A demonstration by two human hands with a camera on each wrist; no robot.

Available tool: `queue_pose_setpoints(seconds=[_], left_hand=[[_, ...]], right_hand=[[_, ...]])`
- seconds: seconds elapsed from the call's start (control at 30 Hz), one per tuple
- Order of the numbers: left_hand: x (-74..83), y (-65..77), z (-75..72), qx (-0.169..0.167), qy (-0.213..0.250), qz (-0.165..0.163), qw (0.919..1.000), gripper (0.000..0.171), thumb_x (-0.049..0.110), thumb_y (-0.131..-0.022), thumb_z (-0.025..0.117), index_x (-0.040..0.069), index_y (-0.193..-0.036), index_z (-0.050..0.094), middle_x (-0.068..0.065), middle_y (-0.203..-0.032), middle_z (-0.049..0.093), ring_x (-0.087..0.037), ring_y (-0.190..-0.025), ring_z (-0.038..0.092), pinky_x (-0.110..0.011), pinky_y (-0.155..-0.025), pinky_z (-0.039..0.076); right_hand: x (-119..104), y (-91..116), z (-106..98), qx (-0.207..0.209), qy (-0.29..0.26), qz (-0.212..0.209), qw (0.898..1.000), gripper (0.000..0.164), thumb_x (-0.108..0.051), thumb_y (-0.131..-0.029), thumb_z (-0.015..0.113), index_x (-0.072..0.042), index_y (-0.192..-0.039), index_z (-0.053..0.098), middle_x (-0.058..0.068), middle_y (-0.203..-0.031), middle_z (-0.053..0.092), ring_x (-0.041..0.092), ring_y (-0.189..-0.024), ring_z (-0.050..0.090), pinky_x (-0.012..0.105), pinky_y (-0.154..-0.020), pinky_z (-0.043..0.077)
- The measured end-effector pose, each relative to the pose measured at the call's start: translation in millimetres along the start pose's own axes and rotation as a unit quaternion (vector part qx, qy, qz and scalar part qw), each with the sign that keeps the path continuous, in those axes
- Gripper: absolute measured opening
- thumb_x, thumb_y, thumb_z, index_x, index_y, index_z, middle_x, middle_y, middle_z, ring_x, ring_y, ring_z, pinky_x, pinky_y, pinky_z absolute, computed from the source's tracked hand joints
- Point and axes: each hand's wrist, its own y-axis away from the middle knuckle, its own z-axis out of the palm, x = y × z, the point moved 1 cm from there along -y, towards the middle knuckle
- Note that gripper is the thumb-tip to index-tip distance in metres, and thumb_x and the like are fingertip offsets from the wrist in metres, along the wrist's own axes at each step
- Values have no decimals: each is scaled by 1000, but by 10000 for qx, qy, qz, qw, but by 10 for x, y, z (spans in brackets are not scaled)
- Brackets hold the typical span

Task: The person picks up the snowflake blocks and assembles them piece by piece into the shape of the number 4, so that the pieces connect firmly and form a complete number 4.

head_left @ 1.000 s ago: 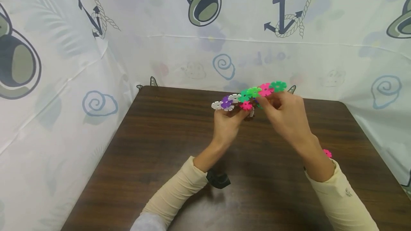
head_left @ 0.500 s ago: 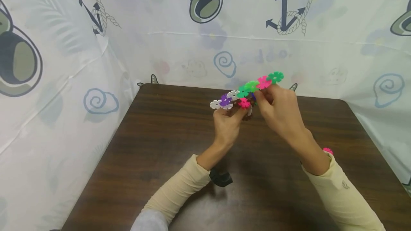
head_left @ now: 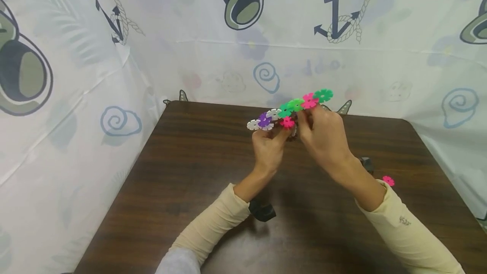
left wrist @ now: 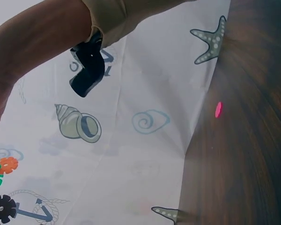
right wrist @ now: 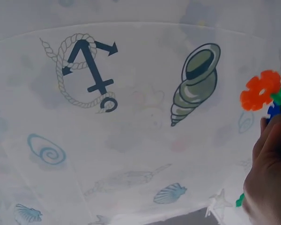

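Observation:
Both hands hold up a chain of flower-shaped interlocking discs (head_left: 285, 110) over the far side of the table. White, purple, green and pink discs overlap along its top. My left hand (head_left: 268, 151) grips the chain from below at its white and purple end, thumb near a pink disc (head_left: 287, 122). Toward the other end, my right hand (head_left: 325, 138) pinches it under the pink and green discs. An orange disc (right wrist: 261, 90) and part of a blue one show beyond the right fingers in the right wrist view. The left wrist view catches a black disc (left wrist: 2, 209) at its edge.
One loose pink disc (head_left: 388, 180) lies on the dark wooden table (head_left: 182, 172), close to the right sleeve. A black device (head_left: 261, 211) sits at the left wrist, another (head_left: 367, 164) by the right. Printed cloth (head_left: 213, 67) hangs behind and along the sides.
My right hand has shifted slightly left and turned, with the chain's right end moving left along with it. The left hand keeps its grip, nearly still. More of the loose pink disc shows.

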Motion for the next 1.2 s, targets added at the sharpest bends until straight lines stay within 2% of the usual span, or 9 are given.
queue_pose_setpoints(seconds=[0.23, 0.47, 0.67, 0.8, 0.87, 0.93, 1.03, 1.1, 1.2], left_hand=[[-3, -4, -17, -389, 142, -194, 9990, 22, -5, -90, 71, -21, -105, 67, 5, -84, 75, -9, -73, 72, -28, -68, 62], [-9, -42, -23, -341, 11, -407, 9986, 22, -5, -88, 74, -19, -104, 69, 10, -83, 75, -8, -76, 72, -26, -71, 62], [9, -76, -23, -296, -72, -497, 9983, 23, -6, -86, 73, -19, -104, 69, 9, -85, 76, -9, -78, 73, -25, -74, 61], [18, -78, -12, -338, -43, -556, 9979, 23, -7, -86, 73, -21, -103, 68, 9, -85, 76, -8, -76, 72, -24, -72, 61], [22, -74, -16, -373, -28, -548, 9978, 22, -8, -86, 73, -22, -103, 67, 8, -84, 76, -8, -75, 71, -24, -71, 60], [29, -76, -16, -405, -19, -521, 9978, 22, -8, -86, 72, -22, -102, 67, 9, -84, 76, -9, -75, 71, -24, -71, 60], [41, -79, -15, -481, 9, -505, 9976, 22, -9, -87, 72, -23, -102, 66, 11, -82, 75, -8, -74, 71, -24, -71, 61], [43, -84, -13, -547, 20, -522, 9971, 21, -8, -87, 71, -23, -101, 66, 11, -82, 75, -9, -74, 71, -25, -71, 61], [41, -87, -12, -655, 31, -580, 9962, 20, -8, -88, 70, -23, -100, 66, 11, -81, 75, -10, -74, 71, -25, -70, 61]], right_hand=[[64, 63, -103, -409, -263, 550, 9973, 16, -14, -98, 70, 2, -92, 70, 12, -66, 67, 17, -50, 45, 28, -49, 36], [248, 304, -347, -155, -434, 603, 9971, 32, -12, -96, 73, -4, -127, 71, 7, -77, 74, 6, -57, 60, 14, -54, 38], [785, 511, -750, -340, -2, 1305, 9909, 45, -23, -95, 76, -12, -137, 66, 10, -92, 77, -27, -72, 49, 9, -68, 40], [1279, 741, -1006, -949, 387, 1953, 9754, 59, -34, -98, 72, -13, -149, 54, 18, -110, 75, -30, -82, 44, 18, -75, 39], [1531, 875, -1085, -1218, 505, 2200, 9665, 64, -36, -99, 69, -11, -154, 47, 24, -118, 71, -12, -92, 59, 31, -83, 43], [1807, 1011, -1131, -1498, 617, 2382, 9576, 70, -38, -101, 66, -6, -157, 39, 32, -125, 65, 16, -105, 68, 48, -85, 47], [2216, 1233, -1160, -1950, 664, 2554, 9446, 77, -38, -103, 62, 3, -159, 28, 45, -133, 53, 62, -115, 54, 71, -86, 42], [2485, 1400, -1172, -2185, 654, 2575, 9390, 81, -36, -103, 61, 9, -158, 24, 51, -133, 48, 68, -115, 51, 75, -84, 42], [2829, 1687, -1193, -2404, 579, 2625, 9327, 82, -35, -104, 60, 15, -156, 20, 56, -138, 37, 73, -122, 40, 80, -94, 35]])
